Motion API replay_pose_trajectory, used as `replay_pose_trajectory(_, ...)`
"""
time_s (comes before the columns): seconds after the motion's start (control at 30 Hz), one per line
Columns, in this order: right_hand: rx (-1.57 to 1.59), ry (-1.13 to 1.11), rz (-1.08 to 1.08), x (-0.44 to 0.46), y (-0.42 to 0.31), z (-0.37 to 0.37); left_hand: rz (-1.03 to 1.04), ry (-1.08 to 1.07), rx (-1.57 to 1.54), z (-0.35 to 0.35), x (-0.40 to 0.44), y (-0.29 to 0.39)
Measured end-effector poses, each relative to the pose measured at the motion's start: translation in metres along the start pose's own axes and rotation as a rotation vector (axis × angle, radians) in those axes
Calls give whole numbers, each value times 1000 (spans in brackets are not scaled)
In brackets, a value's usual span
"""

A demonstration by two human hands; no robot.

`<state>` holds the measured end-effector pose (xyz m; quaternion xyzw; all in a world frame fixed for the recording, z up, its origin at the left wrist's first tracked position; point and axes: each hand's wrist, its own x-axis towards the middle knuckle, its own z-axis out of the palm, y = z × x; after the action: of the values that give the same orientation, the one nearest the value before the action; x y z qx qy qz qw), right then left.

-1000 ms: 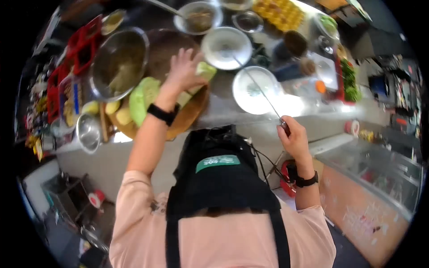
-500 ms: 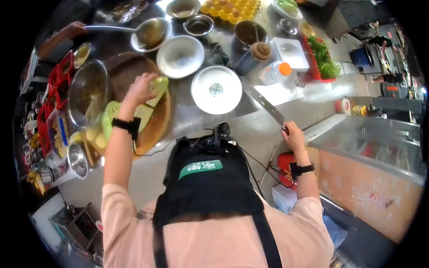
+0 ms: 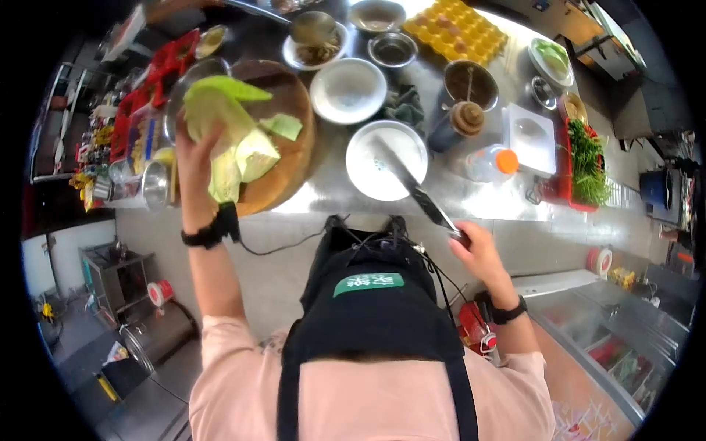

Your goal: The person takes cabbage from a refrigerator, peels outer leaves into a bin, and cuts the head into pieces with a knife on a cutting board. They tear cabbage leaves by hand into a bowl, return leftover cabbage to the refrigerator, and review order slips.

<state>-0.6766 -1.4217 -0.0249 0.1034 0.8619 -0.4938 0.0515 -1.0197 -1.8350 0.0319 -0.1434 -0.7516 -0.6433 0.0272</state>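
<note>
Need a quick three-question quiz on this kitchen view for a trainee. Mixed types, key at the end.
1. Short answer: What is the right hand holding?
2. True or false: The orange-capped bottle is inside the red basket.
3. Fill in the blank: The small loose cabbage piece lies on a round wooden ____.

Key
1. A knife.
2. False; it is on the steel counter.
3. board
</note>
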Motion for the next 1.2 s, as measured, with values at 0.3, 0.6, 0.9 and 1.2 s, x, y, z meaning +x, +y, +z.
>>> replay_pose_trajectory(0.3,498,-209,124,188,-70,139,-223,142,-501,-43,-117,-23)
replay_pose_trajectory(0.6,-469,253,-512,286,-114,239,-427,37,-532,-88,-157,-47)
replay_pose_trajectory(0.9,-798,289,-683,365,-79,281,-446,-56,-551,-116,-158,-60)
replay_pose_trajectory(1.2,-879,243,-476,329,-107,329,-510,-127,-514,-125,-152,-82)
